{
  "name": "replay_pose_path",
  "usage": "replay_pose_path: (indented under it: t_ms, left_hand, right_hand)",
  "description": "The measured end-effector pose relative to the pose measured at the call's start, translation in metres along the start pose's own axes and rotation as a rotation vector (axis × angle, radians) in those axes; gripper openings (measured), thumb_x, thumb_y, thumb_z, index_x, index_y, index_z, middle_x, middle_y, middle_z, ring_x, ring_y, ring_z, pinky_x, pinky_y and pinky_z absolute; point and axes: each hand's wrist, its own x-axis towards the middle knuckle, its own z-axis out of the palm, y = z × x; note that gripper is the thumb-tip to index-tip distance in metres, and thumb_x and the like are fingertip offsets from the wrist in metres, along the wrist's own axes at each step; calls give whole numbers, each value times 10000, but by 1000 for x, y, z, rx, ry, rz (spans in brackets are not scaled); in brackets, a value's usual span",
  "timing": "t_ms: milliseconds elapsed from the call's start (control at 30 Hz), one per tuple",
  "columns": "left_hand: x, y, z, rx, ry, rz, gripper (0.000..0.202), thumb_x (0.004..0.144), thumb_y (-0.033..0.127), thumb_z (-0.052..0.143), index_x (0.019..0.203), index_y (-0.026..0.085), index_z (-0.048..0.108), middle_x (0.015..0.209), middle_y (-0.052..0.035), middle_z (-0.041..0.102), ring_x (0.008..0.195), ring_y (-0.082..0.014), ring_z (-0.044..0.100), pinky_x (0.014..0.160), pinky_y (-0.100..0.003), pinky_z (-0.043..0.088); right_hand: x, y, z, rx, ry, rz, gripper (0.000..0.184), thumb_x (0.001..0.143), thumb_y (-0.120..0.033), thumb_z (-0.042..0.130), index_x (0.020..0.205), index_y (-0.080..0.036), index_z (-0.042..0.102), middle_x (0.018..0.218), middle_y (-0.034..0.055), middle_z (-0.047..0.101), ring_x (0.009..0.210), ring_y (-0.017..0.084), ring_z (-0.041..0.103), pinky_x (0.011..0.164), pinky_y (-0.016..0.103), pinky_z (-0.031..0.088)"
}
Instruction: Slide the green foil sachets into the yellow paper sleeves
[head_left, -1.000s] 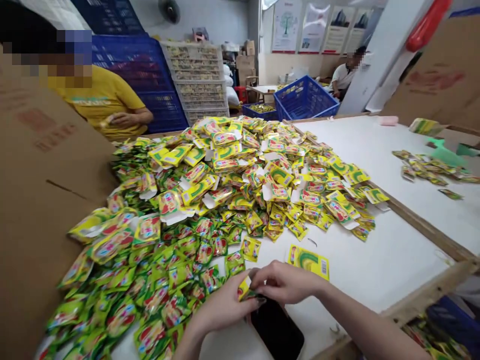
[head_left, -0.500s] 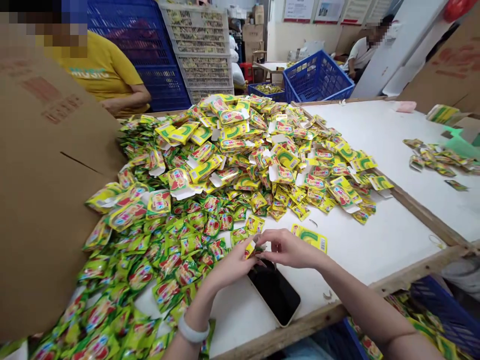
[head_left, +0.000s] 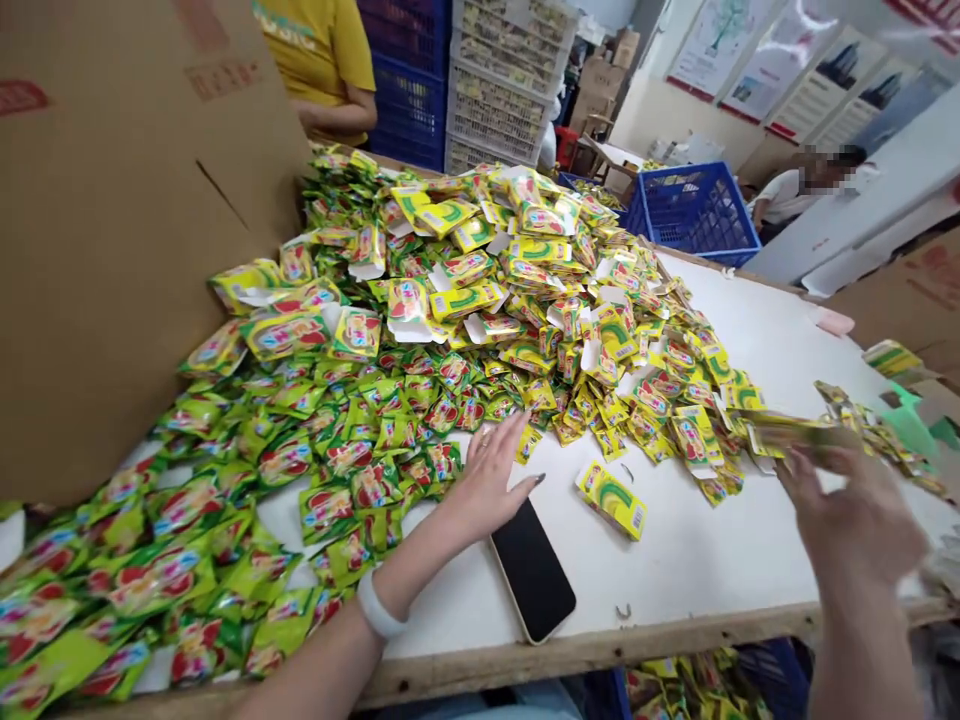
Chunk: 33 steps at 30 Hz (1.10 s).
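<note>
My left hand [head_left: 491, 475] reaches over the near edge of the pile with its fingers stretched out and nothing in them. Beneath its fingertips lie small yellow and green candy packets [head_left: 442, 412]. A black-screened phone [head_left: 534, 570] rests on the table just below that hand. Off to the right, my right hand [head_left: 855, 510] is smeared by motion; its fingers pinch a flat yellow carton [head_left: 776, 432], also blurred. Between the hands, another yellow carton [head_left: 611, 498] with a barcode lies on the white tabletop.
A large cardboard box [head_left: 150, 250] stands at the left. Open-flapped cartons form a heap [head_left: 525, 250] mid-table. Behind are blue crates [head_left: 694, 215], a person in a yellow shirt [head_left: 322, 60] and a seated person [head_left: 787, 195]. A wooden strip [head_left: 600, 650] edges the table.
My hands were together above the phone; now they are apart. The right has swung far right with a yellow carton, and the left has opened towards the packets. The view has turned.
</note>
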Motion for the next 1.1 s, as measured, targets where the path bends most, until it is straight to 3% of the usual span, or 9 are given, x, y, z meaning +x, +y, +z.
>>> replay_pose_path:
  t_ms: [100, 167, 267, 400, 633, 800, 933, 1033, 1100]
  left_hand:
    - [4, -11, -1, 28, 102, -5, 614, 907, 277, 509, 1494, 222, 334, 1566, -125, 362, 1463, -279, 307, 1216, -504, 202]
    - [6, -17, -2, 30, 132, -11, 571, 909, 274, 496, 1465, 209, 383, 1537, -130, 406, 1431, -275, 362, 1195, -488, 268]
    - [10, -25, -6, 74, 173, -28, 534, 904, 242, 484, 1432, 184, 431, 1485, -133, 470, 1393, -273, 412, 1185, -483, 289]
    - [14, -35, -12, 172, 189, -118, 445, 897, 217, 472, 1331, 151, 547, 1308, -146, 606, 1272, -298, 505, 1107, -486, 372]
    - [15, -44, -4, 322, 198, -151, 369, 918, 350, 522, 1236, 184, 608, 1212, -128, 632, 1207, -315, 506, 1057, -470, 381]
    - [26, -36, 19, 414, 239, -243, 588, 771, 492, 720, 1217, 135, 583, 1255, -191, 584, 1271, -395, 438, 1077, -515, 309]
    - [31, -31, 23, 456, 178, -255, 442, 790, 404, 723, 1111, 122, 611, 1235, -198, 599, 1261, -389, 442, 1048, -527, 308]
    - [30, -30, 15, 361, 193, -226, 245, 892, 378, 592, 992, 164, 660, 1107, -145, 668, 1180, -347, 499, 1028, -538, 308]
    - [30, -30, 9, 263, 251, -205, 229, 927, 358, 525, 917, 191, 681, 1026, -110, 693, 1139, -313, 527, 1031, -528, 311]
  right_hand:
    - [15, -17, 15, -142, 89, -45, 691, 889, -682, 440, 1233, -112, 626, 981, 254, 677, 741, 298, 647, 511, 376, 386]
    - [5, -65, 38, 113, -140, -240, 556, 958, -590, 365, 1159, -149, 640, 928, 153, 701, 656, 218, 628, 578, 339, 454]
    - [-19, -153, 76, 211, -558, -523, 411, 970, -441, 427, 1229, -174, 602, 1148, 133, 669, 861, 215, 670, 658, 290, 475]
    - [-40, -213, 98, 36, -704, -471, 341, 959, -292, 433, 1176, -111, 624, 1207, 189, 598, 866, 237, 677, 627, 294, 452]
    - [-63, -183, 84, 280, -781, -568, 359, 973, -273, 417, 1274, -213, 603, 1230, 122, 607, 994, 221, 631, 725, 294, 479]
    - [-56, -164, 93, 893, -767, -160, 303, 928, -460, 510, 947, -194, 654, 827, 39, 614, 660, 157, 531, 638, 279, 445]
    - [-49, -159, 95, 1058, -797, -35, 433, 933, -600, 439, 783, -208, 545, 551, -57, 400, 467, 114, 386, 465, 234, 365]
    - [-51, -161, 89, 1167, -872, -44, 475, 884, -656, 502, 759, -201, 561, 613, -33, 491, 494, 103, 459, 490, 227, 428]
    - [-56, -166, 84, 1249, -935, -41, 445, 841, -639, 594, 820, -195, 624, 845, 31, 618, 713, 132, 597, 643, 239, 507]
